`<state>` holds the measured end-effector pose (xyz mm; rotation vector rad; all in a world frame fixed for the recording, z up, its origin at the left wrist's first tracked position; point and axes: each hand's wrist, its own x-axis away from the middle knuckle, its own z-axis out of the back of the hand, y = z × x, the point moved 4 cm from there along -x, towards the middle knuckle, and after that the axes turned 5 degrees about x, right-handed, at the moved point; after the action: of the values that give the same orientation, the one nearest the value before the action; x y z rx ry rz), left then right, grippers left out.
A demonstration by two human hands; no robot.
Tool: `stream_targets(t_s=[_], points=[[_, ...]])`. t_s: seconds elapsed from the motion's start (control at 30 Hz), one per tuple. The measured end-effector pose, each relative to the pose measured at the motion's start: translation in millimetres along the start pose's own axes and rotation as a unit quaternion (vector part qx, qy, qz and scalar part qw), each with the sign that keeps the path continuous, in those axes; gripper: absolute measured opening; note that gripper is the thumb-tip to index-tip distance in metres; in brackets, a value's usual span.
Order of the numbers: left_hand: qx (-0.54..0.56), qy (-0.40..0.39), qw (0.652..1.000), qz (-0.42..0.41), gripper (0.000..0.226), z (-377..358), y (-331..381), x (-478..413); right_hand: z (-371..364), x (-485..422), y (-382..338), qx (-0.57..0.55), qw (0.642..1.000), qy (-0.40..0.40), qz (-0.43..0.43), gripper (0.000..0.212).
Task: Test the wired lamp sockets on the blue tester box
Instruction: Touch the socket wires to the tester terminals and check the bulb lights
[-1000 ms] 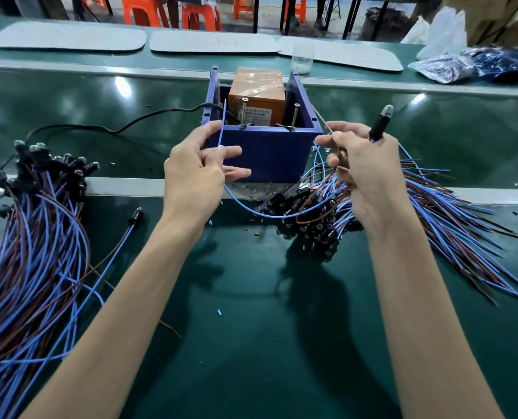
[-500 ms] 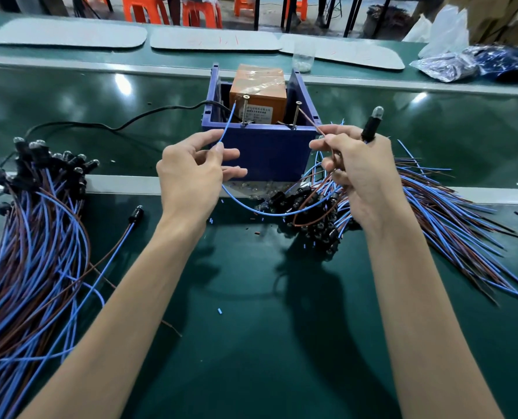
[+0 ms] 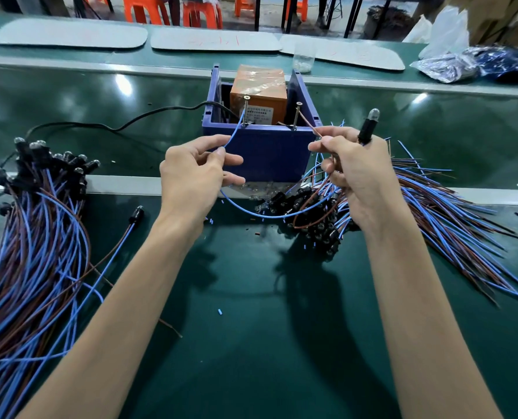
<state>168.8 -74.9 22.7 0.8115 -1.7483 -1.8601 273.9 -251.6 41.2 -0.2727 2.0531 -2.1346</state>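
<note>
Pinching blue wire (image 3: 235, 133) in left hand (image 3: 191, 179) fingers, tip up at one screw (image 3: 245, 111) of blue tester box (image 3: 267, 152); gripping brown wire (image 3: 310, 127) and lamp socket (image 3: 366, 130) in right hand (image 3: 360, 176) fingers.

text: none legible | orange box label (image 3: 259, 112): print too blurred

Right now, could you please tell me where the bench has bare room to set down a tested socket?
Free: the green mat between the forearms, nearer than the socket heap; the belt right of the blue tester box. Crowded: the wire bundle at left, the heap under the right hand.
</note>
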Motion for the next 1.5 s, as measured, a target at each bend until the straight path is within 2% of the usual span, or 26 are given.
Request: stream_targets(t_s=[1.5], points=[[-0.039, -0.015, 0.999, -0.001, 0.031, 3.9, 13.4, 2.2, 2.9, 3.5, -5.5, 0.007, 1.0, 0.011, 0.007, 0.025]])
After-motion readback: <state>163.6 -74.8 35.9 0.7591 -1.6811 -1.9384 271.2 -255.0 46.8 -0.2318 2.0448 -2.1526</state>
